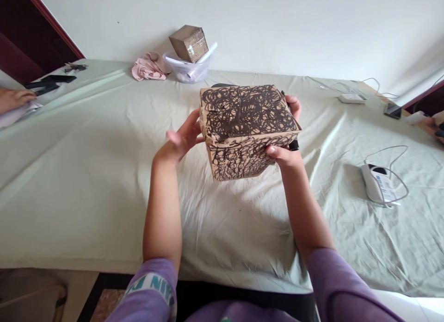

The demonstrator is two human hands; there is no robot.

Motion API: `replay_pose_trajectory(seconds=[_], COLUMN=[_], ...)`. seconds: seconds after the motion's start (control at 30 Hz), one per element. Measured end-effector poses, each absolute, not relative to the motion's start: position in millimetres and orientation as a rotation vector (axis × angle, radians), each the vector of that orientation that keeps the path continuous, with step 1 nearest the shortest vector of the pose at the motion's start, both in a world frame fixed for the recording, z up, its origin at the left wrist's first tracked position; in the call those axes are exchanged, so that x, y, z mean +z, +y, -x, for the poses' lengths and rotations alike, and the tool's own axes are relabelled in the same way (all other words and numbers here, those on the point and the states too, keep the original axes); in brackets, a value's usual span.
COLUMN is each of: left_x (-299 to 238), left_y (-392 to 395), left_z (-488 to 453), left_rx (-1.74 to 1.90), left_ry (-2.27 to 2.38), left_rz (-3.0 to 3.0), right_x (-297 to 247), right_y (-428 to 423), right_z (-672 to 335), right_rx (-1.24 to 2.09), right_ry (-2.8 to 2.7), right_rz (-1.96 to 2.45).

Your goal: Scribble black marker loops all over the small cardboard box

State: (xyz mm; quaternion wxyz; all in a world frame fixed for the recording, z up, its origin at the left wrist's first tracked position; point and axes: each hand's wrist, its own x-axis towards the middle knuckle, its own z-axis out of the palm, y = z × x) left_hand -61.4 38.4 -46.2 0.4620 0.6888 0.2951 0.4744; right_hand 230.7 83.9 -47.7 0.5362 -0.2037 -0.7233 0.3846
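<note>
The person's right hand (289, 156) grips a cardboard box (248, 123), thumb on its near face and fingers round the far side; one black pen-like object (294, 145) shows at that hand. The left hand (182, 139) is spread wide, its fingers against the box's left side and its thumb pointing away. The box, two visible faces covered in black scribble, is tilted between both hands over the middle of the desk (86, 197).

One pale green cloth (333, 148), creased throughout, covers the desk. Two white devices (379, 183) with cables lie to the right, with one phone (392, 110) near the farther one. At the back stand one clear tub (190, 73), a second cardboard box (187, 42) resting tilted in it, and one crumpled pink cloth (150, 66) just beside it.

At the far left, another person's hand (15, 100) rests near some dark items (58, 78). Behind everything rises a white wall (294, 35), with a dark red panel (31, 26) at upper left; below, the floor (107, 303) shows brown tile with a black border.
</note>
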Motion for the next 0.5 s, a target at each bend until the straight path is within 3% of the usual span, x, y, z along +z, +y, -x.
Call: replay_pose_trajectory(seconds=[0.17,0.5], left_x=[-39.7,-44.9], left_y=[33.5,43.4], left_z=[66.0,68.4], left_rx=[1.161,1.19], left_ry=[0.779,0.742], left_rz=[-2.028,-2.09], right_x=[-58.9,-61.4], right_y=[101.9,102.0], right_z=[-228.9,-224.9], right_rx=[0.669,0.696], right_ry=[-1.777,-1.724], right_rz=[0.471,0.3])
